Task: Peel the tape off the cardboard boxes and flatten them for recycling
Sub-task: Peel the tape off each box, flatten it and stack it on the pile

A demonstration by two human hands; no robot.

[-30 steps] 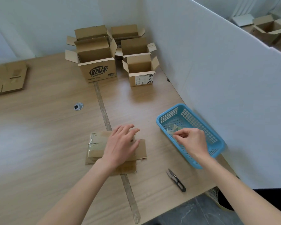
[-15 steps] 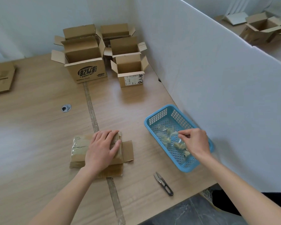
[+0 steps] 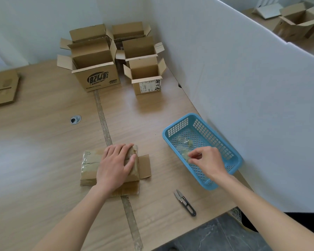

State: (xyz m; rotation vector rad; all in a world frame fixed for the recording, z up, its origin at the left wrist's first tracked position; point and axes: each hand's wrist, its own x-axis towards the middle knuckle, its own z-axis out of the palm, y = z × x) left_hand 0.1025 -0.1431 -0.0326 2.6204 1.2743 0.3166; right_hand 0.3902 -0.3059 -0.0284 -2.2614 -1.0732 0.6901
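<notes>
A flattened cardboard box, still wrapped in glossy brownish tape, lies on the wooden table in front of me. My left hand lies palm-down on it and holds it flat. One flap sticks out to the right of that hand. My right hand hovers over the near-left part of the blue plastic basket, thumb and forefinger pinched on a crumpled piece of clear tape. More crumpled tape lies inside the basket.
Black thread snips lie near the table's front edge. Several open cardboard boxes stand at the back by the corner. Flattened cardboard lies at the far left. A white partition runs along the right. A cable hole is in the tabletop.
My right hand carried the tape piece over the basket and has drawn back to its near-left rim. My left hand slid slightly left on the box. The view shifted.
</notes>
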